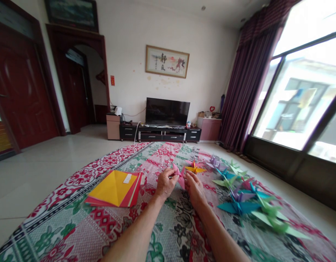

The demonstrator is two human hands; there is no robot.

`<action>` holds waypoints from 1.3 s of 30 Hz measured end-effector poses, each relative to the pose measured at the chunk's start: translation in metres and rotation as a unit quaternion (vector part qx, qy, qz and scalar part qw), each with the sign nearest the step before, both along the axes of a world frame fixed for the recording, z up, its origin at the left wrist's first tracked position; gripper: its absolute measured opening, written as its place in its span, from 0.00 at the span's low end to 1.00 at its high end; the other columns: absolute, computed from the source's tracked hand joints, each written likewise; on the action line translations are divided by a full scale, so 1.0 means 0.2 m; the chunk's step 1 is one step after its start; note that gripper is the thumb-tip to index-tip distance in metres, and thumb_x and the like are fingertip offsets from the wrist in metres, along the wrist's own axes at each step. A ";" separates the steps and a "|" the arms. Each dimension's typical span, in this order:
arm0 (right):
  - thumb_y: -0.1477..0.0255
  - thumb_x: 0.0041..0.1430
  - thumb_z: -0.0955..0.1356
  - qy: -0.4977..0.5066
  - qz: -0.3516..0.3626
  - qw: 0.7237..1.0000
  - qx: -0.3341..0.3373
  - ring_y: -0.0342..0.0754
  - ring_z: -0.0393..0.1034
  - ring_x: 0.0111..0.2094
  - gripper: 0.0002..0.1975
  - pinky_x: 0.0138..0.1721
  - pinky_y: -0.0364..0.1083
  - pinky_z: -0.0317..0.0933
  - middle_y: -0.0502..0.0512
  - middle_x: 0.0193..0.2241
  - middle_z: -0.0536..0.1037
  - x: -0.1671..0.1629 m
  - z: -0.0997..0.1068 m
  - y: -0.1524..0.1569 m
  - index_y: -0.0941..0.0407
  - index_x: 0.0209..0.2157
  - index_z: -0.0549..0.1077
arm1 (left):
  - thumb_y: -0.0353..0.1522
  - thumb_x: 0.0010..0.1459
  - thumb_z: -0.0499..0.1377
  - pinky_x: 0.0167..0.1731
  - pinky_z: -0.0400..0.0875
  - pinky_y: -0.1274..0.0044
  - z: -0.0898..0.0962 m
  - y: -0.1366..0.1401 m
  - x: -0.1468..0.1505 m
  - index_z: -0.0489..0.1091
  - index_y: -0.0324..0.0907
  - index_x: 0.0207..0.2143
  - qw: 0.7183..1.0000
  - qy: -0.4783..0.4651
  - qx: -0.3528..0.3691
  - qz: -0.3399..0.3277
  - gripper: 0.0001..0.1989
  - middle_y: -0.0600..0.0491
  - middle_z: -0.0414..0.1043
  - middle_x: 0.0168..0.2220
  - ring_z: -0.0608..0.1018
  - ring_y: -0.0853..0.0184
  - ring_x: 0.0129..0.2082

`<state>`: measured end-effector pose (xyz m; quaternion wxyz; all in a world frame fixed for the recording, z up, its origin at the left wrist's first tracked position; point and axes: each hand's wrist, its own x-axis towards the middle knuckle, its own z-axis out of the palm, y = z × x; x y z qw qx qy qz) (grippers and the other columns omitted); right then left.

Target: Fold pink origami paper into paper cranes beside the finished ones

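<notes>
Fingers [171, 172] of our left hand [165, 183] pinch the pink bird [181, 179] between both hands, presumably for steadiness; we cannot tell whether our right hand [195, 187] clamps it. Paper [110, 188] lies leftward, perhaps for reach.

Strong daylight is pouring through the tall window [299, 105] on the right, washing the view outside nearly white, while the purple curtain [236, 91] beside it and the dark red door [26, 83] at far left are staying dim. The tiled floor [61, 165] is catching a soft sheen. The wide lens is tilting and stretching the edges, and blur is softening the pink paper [181, 177] and the nearest green crane [274, 218].
</notes>
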<state>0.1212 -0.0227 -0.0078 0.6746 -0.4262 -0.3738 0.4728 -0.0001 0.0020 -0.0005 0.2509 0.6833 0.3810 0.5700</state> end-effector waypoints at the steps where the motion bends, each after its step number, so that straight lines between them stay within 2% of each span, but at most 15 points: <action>1: 0.60 0.42 0.70 -0.008 -0.009 1.000 0.001 0.44 0.70 0.25 0.21 0.26 0.42 0.63 0.49 0.26 0.76 0.00 0.00 0.00 0.55 0.39 0.69 | 0.28 0.49 0.56 0.34 0.69 0.80 0.00 0.00 0.00 0.73 0.41 0.32 1.000 0.008 0.006 0.006 0.08 0.52 0.72 0.32 0.73 0.70 0.32; 4: 0.60 0.42 0.70 -0.051 -0.030 0.998 -0.003 0.45 0.70 0.27 0.21 0.26 0.42 0.64 0.49 0.28 0.76 0.00 -0.01 0.00 0.54 0.38 0.70 | 0.27 0.49 0.56 0.37 0.70 0.78 -0.02 0.01 0.00 0.72 0.41 0.37 0.999 0.022 0.027 0.030 0.11 0.50 0.71 0.35 0.73 0.68 0.36; 7: 0.61 0.39 0.71 -0.082 -0.040 0.996 -0.019 0.46 0.70 0.26 0.23 0.25 0.43 0.63 0.49 0.25 0.75 -0.01 0.00 0.01 0.55 0.39 0.69 | 0.26 0.49 0.56 0.37 0.71 0.77 -0.04 0.01 0.01 0.70 0.41 0.41 0.998 0.031 0.043 0.043 0.14 0.48 0.70 0.38 0.72 0.66 0.39; 10: 0.62 0.36 0.72 -0.070 -0.044 0.996 -0.016 0.45 0.69 0.24 0.25 0.24 0.43 0.63 0.49 0.24 0.74 -0.02 0.01 0.01 0.57 0.38 0.69 | 0.25 0.48 0.55 0.38 0.71 0.76 -0.05 0.01 0.03 0.68 0.41 0.43 0.997 0.044 0.057 0.038 0.17 0.47 0.68 0.40 0.72 0.65 0.41; 13: 0.64 0.35 0.73 -0.032 -0.044 0.998 -0.004 0.43 0.68 0.23 0.24 0.25 0.42 0.62 0.48 0.23 0.74 -0.02 0.01 0.01 0.57 0.38 0.68 | 0.24 0.48 0.54 0.40 0.70 0.76 -0.05 0.00 0.04 0.69 0.41 0.41 0.995 0.065 0.067 0.024 0.16 0.47 0.69 0.40 0.71 0.65 0.41; 17: 0.66 0.36 0.72 -0.020 -0.036 0.999 -0.004 0.41 0.66 0.21 0.21 0.24 0.41 0.61 0.46 0.21 0.73 -0.01 0.02 0.00 0.56 0.36 0.69 | 0.24 0.48 0.53 0.40 0.68 0.77 -0.03 -0.01 0.03 0.72 0.41 0.37 0.999 0.045 0.028 0.004 0.14 0.50 0.72 0.36 0.73 0.67 0.38; 23: 0.68 0.38 0.69 -0.081 -0.016 0.997 -0.008 0.40 0.60 0.16 0.17 0.19 0.40 0.56 0.44 0.16 0.69 -0.03 0.04 -0.02 0.57 0.34 0.70 | 0.31 0.53 0.53 0.35 0.69 0.78 -0.01 -0.01 0.00 0.72 0.43 0.41 0.998 -0.040 -0.039 0.014 0.14 0.52 0.75 0.34 0.74 0.68 0.34; 28: 0.69 0.39 0.68 -0.098 -0.015 0.995 -0.008 0.39 0.60 0.17 0.17 0.19 0.39 0.57 0.44 0.17 0.70 -0.02 0.04 -0.02 0.58 0.36 0.69 | 0.30 0.51 0.54 0.31 0.69 0.80 0.01 -0.01 0.00 0.73 0.40 0.40 0.997 -0.030 -0.071 0.016 0.14 0.52 0.75 0.30 0.75 0.69 0.31; 34: 0.67 0.37 0.70 -0.090 -0.049 0.995 -0.011 0.39 0.62 0.17 0.18 0.18 0.39 0.57 0.44 0.18 0.70 -0.03 0.03 -0.01 0.57 0.34 0.69 | 0.29 0.48 0.54 0.27 0.68 0.82 0.01 -0.02 0.01 0.72 0.37 0.41 0.993 -0.045 -0.110 -0.005 0.16 0.53 0.75 0.28 0.75 0.71 0.26; 39: 0.66 0.38 0.70 -0.112 -0.057 0.992 -0.011 0.41 0.64 0.18 0.19 0.19 0.41 0.60 0.47 0.20 0.72 -0.02 0.00 0.01 0.57 0.36 0.69 | 0.27 0.48 0.52 0.29 0.69 0.82 0.00 -0.01 0.01 0.74 0.39 0.37 0.994 -0.039 -0.099 -0.022 0.15 0.54 0.76 0.29 0.76 0.71 0.27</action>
